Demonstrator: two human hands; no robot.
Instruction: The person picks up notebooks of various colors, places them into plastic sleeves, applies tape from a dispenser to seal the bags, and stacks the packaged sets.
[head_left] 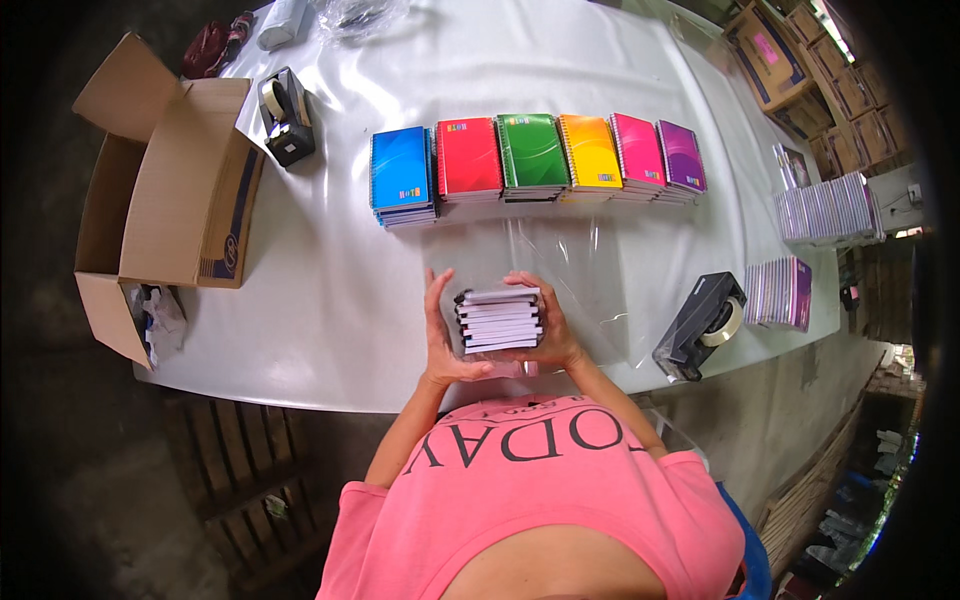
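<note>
Close to the table's near edge, a small stack of spiral notebooks (499,320) shows its white page edges and dark bindings. My right hand (545,325) wraps around the stack's right end, with the fingers at the far side and the thumb at the near side. Along the left end, my left hand (445,335) is spread, fingers stretched forward and thumb pointing right. A small gap shows between its fingertips and the stack. Under and beyond the hands lies a clear plastic sheet (590,270). Whether the stack rests on the table is hidden.
A row of notebook piles in several colours (533,155) stands beyond my hands. Tape dispensers lie at right (700,325) and far left (287,115). An open cardboard box (190,190) stands left. More notebook stacks (828,210) line the right edge, with cartons (765,60) behind.
</note>
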